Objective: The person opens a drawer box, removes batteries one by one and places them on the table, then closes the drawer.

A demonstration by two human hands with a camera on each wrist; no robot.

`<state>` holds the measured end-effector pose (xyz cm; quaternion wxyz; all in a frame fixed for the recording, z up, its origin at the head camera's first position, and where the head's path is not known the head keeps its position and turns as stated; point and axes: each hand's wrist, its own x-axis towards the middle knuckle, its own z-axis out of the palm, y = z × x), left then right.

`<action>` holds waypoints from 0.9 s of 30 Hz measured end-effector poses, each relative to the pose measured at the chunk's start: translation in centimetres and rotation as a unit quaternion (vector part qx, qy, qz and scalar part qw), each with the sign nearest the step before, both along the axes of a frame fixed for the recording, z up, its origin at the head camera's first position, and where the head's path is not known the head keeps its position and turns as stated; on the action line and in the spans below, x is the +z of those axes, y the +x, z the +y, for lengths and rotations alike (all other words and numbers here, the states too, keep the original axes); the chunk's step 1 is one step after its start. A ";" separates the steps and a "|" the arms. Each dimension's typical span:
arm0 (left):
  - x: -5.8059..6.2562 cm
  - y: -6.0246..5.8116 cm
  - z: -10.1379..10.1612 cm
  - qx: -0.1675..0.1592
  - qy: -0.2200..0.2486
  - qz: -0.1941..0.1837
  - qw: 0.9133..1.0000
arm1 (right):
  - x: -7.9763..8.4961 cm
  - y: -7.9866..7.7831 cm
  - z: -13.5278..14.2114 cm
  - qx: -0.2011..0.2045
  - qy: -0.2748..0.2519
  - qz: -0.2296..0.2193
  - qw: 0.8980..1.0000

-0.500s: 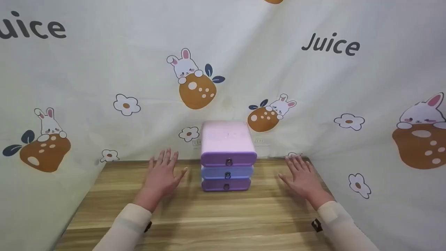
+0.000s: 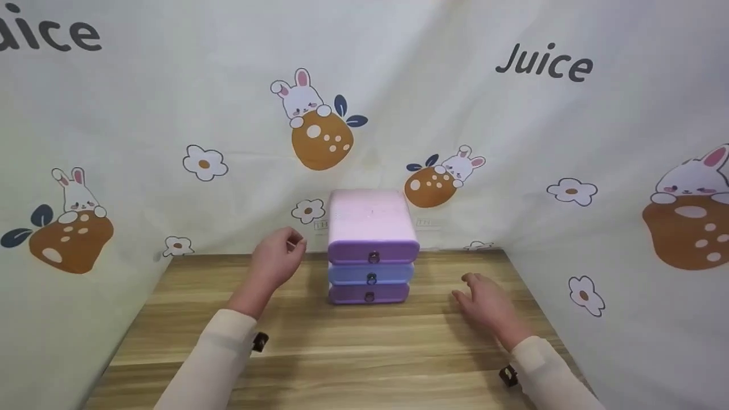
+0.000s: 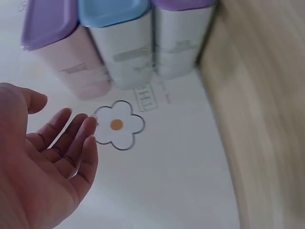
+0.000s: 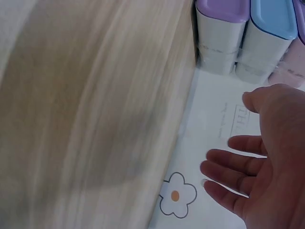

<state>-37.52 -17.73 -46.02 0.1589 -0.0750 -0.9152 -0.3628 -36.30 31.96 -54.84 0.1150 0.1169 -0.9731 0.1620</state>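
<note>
A three-tier drawer box [image 2: 373, 219] stands at the back of the wooden table, pink on top, with a purple, a blue and a purple drawer front, each with a small round knob. All its drawers are closed. My left hand [image 2: 277, 259] hovers to the left of the box, fingers loosely bent and holding nothing. To the right of the box is my right hand [image 2: 487, 302], its fingers slightly curved and apart from the box. In the left wrist view the left palm [image 3: 43, 176] is bare; the right wrist view shows the right hand [image 4: 271, 162] likewise holding nothing.
A white cloth [image 2: 239, 114] printed with rabbits, orange fruit, flowers and "Juice" hangs behind and at both sides of the wooden table [image 2: 364, 353]. Black wrist straps or mounts show beneath both cream sleeves [image 2: 211, 353].
Both hands have gone from flat, spread fingers on the table to loosely bent ones. The left hand has lifted up and turned inward; the right has drawn slightly back. The box stays closed.
</note>
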 end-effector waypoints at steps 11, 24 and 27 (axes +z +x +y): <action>4.7 -3.3 2.7 -0.030 0.024 -0.024 0.999 | -1.0 1.1 -1.2 0.013 -0.014 -0.004 1.000; 6.4 -6.3 5.3 -0.021 0.001 -0.085 0.996 | -1.0 1.8 -1.7 0.020 -0.005 -0.005 1.000; 6.3 -6.3 6.1 -0.020 0.004 -0.095 0.995 | -0.7 1.8 -1.8 0.017 0.001 -0.015 1.000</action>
